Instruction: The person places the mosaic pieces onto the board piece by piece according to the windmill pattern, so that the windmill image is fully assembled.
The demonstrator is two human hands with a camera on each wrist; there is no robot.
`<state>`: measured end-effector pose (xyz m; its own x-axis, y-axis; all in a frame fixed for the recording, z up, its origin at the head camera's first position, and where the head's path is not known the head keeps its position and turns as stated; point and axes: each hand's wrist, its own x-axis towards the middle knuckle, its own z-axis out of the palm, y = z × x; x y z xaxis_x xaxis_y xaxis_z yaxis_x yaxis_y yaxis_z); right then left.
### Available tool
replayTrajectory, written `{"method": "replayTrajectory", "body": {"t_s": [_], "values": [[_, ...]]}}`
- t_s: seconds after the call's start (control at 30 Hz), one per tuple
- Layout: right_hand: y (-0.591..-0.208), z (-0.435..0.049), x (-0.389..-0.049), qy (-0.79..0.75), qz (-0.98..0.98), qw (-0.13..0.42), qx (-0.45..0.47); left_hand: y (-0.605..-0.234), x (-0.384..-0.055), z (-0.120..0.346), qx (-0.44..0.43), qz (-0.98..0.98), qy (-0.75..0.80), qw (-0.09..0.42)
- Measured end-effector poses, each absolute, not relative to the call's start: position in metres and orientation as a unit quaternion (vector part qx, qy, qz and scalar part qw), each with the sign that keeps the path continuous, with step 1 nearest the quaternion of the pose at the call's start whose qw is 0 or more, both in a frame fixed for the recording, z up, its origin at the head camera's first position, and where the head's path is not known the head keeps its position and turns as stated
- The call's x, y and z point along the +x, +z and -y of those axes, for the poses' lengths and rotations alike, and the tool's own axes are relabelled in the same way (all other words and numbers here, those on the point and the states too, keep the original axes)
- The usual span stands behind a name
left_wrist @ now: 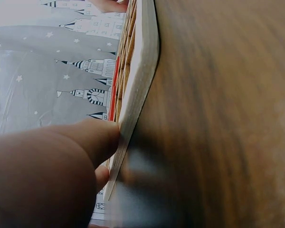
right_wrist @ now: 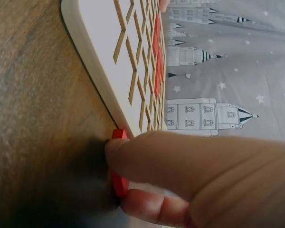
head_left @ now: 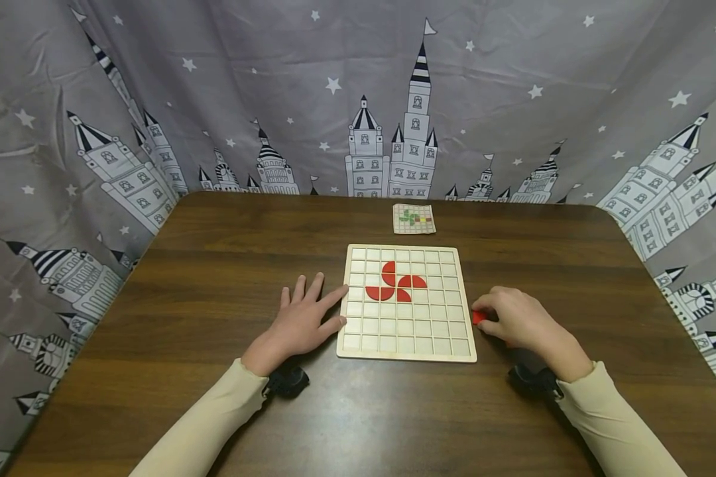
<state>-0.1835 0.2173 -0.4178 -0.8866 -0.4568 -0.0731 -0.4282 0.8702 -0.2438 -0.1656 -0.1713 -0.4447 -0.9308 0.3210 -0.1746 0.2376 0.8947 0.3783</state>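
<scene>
A square wooden grid board point(head_left: 422, 328) lies on the table, with several red quarter-circle tiles point(head_left: 412, 281) set in its cells in a pinwheel-like shape. At the board's left edge, my left hand point(head_left: 298, 323) lies with fingers spread; its index finger and thumb touch the rim. My right hand point(head_left: 520, 319) pinches a red tile point(right_wrist: 119, 183) between thumb and fingers, just off the board's right edge and low over the tabletop. The tile's full outline is hidden by the fingers. Another bit of red point(head_left: 511, 344) shows beneath the right hand, mostly covered.
Behind the board lies a small pattern card point(head_left: 414, 218) with a coloured grid design. The brown wooden table point(head_left: 244, 232) ends at a grey curtain point(head_left: 244, 79) printed with castles and stars.
</scene>
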Motion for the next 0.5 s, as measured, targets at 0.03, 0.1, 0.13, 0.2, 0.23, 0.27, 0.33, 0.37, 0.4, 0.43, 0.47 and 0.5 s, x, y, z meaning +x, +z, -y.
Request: {"method": "replayTrajectory", "body": {"t_s": [0.03, 0.1, 0.13, 0.2, 0.23, 0.27, 0.33, 0.37, 0.4, 0.43, 0.47, 0.5], "values": [[-0.4182, -0.2171, -0.1835, -0.112, -0.964, 0.064, -0.231, -0.4446, -0.1655, 0.1714, 0.145, -0.966, 0.179, 0.117], [-0.4196, -0.2173, -0.184, -0.113, -0.964, 0.061, -0.231, -0.4443, -0.1654, 0.1715, 0.145, -0.966, 0.18, 0.117], [-0.4202, -0.2173, -0.1842, -0.114, -0.964, 0.06, -0.232, -0.4443, -0.1653, 0.1716, 0.145, -0.966, 0.18, 0.117], [-0.4212, -0.2174, -0.1846, -0.116, -0.964, 0.056, -0.235, -0.4443, -0.1652, 0.1717, 0.145, -0.966, 0.179, 0.118], [-0.4215, -0.2174, -0.1848, -0.117, -0.963, 0.055, -0.236, -0.4443, -0.1651, 0.1717, 0.145, -0.966, 0.179, 0.117], [-0.4218, -0.2176, -0.1849, -0.119, -0.963, 0.054, -0.237, -0.4443, -0.165, 0.1717, 0.145, -0.966, 0.18, 0.117], [-0.4217, -0.2179, -0.1851, -0.124, -0.962, 0.051, -0.239, -0.4442, -0.1648, 0.1718, 0.146, -0.965, 0.181, 0.117], [-0.4212, -0.218, -0.1849, -0.126, -0.962, 0.048, -0.239, -0.4442, -0.1648, 0.1718, 0.146, -0.965, 0.182, 0.117], [-0.4206, -0.2181, -0.185, -0.127, -0.961, 0.044, -0.241, -0.444, -0.1647, 0.1719, 0.147, -0.965, 0.184, 0.117], [-0.4197, -0.218, -0.185, -0.129, -0.961, 0.039, -0.242, -0.444, -0.1646, 0.172, 0.147, -0.965, 0.185, 0.118], [-0.4188, -0.2174, -0.1851, -0.131, -0.961, 0.034, -0.243, -0.4439, -0.1645, 0.1722, 0.147, -0.964, 0.185, 0.118], [-0.4178, -0.2164, -0.1853, -0.133, -0.96, 0.027, -0.246, -0.4439, -0.1645, 0.1724, 0.147, -0.964, 0.186, 0.119]]}}
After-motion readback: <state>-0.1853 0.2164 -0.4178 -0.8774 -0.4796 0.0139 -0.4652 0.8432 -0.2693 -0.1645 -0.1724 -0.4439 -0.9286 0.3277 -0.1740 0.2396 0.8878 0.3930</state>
